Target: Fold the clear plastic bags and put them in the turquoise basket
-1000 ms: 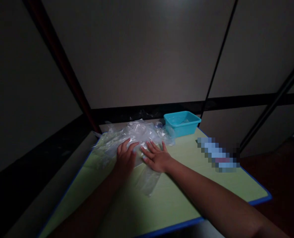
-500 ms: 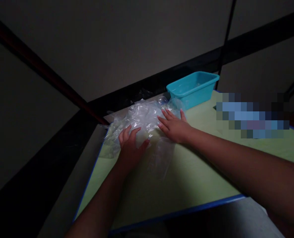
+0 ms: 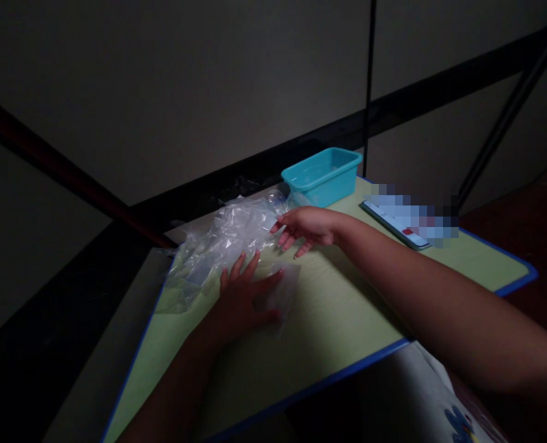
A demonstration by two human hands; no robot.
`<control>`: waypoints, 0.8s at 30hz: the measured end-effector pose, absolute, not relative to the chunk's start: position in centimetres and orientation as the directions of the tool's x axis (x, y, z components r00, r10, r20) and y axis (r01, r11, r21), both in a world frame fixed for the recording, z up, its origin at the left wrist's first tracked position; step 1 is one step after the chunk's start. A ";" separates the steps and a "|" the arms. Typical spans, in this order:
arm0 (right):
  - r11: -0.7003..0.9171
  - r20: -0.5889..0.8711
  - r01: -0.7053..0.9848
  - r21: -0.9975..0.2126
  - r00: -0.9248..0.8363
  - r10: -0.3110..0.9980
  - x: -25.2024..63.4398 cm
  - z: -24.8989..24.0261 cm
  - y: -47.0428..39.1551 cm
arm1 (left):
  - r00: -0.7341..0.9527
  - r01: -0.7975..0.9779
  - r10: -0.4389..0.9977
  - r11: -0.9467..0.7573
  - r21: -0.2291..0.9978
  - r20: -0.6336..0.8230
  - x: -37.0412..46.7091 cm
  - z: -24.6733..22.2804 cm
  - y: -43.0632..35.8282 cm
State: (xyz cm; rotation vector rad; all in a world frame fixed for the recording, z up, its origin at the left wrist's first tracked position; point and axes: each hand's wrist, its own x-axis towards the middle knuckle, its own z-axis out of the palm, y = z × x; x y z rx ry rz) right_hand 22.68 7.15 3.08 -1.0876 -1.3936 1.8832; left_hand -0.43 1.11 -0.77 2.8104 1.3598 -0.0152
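A heap of clear plastic bags [image 3: 239,224] lies crumpled toward the back left of the pale green table [image 3: 328,307]. One flat clear plastic bag [image 3: 288,289] is spread apart from the heap, nearer the front. My left hand [image 3: 248,295] is over the flat bag's left side with fingers spread, partly covering it; whether it presses on the bag is hard to see. My right hand [image 3: 303,229] hovers at the heap's right edge, turned sideways, its fingers apart and nothing held in them.
A turquoise plastic basket [image 3: 323,184] stands at the back of the table, behind the heap. To the right lies a phone [image 3: 397,224], its screen lit and partly blurred out. A wall runs close behind the table, which has a blue edge.
My right hand has lifted off the heap and turned sideways. My left hand has shifted toward the flat bag, fingers spreading wider. The camera view has swung right.
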 end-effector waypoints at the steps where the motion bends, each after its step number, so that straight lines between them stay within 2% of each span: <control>1: -0.323 -0.285 0.027 -0.946 -0.546 0.788 22.8 3.1 7.2 | 0.621 0.784 0.783 -0.621 0.013 -0.029 -0.4 -0.8 1.1; 12: -0.359 -0.265 0.004 -0.933 -0.683 0.680 22.4 2.0 7.4 | 0.659 0.752 0.751 -0.659 0.019 -0.035 -1.1 -1.2 1.9; 18: -0.374 -0.213 -0.021 -0.927 -0.792 0.572 22.1 1.3 7.5 | 0.679 0.734 0.730 -0.677 0.050 -0.079 -1.6 -1.6 2.3; 24: -0.371 -0.184 -0.035 -0.928 -0.823 0.538 22.1 0.6 7.8 | 0.642 0.766 0.758 -0.641 0.051 -0.112 -1.1 -1.3 2.0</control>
